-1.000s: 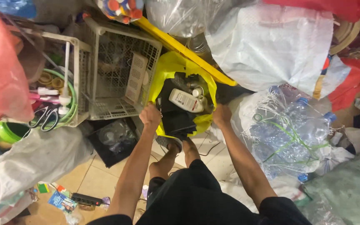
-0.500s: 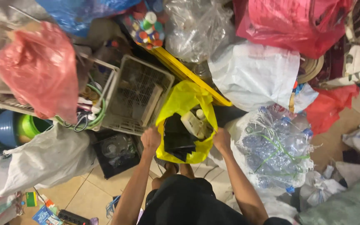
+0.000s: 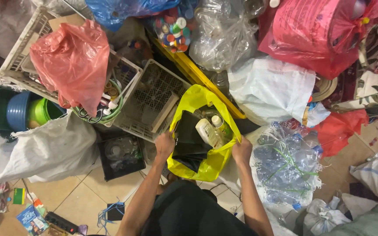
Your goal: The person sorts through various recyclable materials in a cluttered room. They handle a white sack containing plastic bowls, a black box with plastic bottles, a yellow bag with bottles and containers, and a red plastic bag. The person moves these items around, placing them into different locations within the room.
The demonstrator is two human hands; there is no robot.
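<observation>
- Both hands are ours: our left hand grips the left edge of the yellow plastic bag and our right hand is closed on the right edge, so the mouth is held spread open between them.
- Between the two hands, inside the bag, we see a black folded sheet and a pale plastic bottle lying with its cap away from us; a second capped bottle sits just beyond it.
- As far as we can judge, the bag is partly filled, with room left above its contents, and nothing is in either hand besides the bag's rim.
- Just beyond our left hand stands a white plastic crate, and further left a red plastic bag rests on another crate.
- Left of the left hand, a white sack holds green and blue basins.
- Right of our right hand lies a clear bag of crushed bottles; beyond it sits a white woven sack.
- Beneath us the tiled floor shows, with small items scattered on it.
</observation>
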